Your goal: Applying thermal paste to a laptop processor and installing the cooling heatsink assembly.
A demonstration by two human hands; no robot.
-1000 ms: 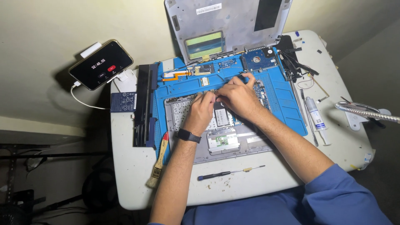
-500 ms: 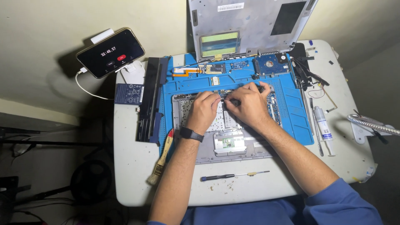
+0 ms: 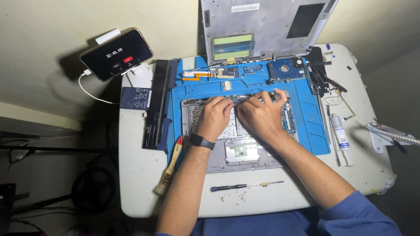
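Note:
An opened grey laptop chassis [image 3: 245, 153] lies on a blue work mat [image 3: 310, 126] on a small white table [image 3: 140, 183]. My left hand [image 3: 214, 116], with a black watch [image 3: 201, 141] on its wrist, rests on the chassis with its fingers curled at the top edge. My right hand [image 3: 262, 114] lies beside it, fingers spread over a circuit board strip [image 3: 288, 120] along that edge. The fingertips of both hands meet near the middle of the top edge. Whether a small part sits between them is hidden.
A grey laptop cover [image 3: 262, 26] leans on the wall. A hard drive [image 3: 286, 70] and small boards [image 3: 223, 72] lie on the mat's far side. Around: screwdriver [image 3: 245, 186], brush [image 3: 169, 168], black battery bar [image 3: 157, 102], phone [image 3: 116, 53], white tube [image 3: 340, 137], metal hose [image 3: 391, 132].
The view has shifted and steadied. Both hands stay at the chassis's top edge, with the fingers working a little closer together.

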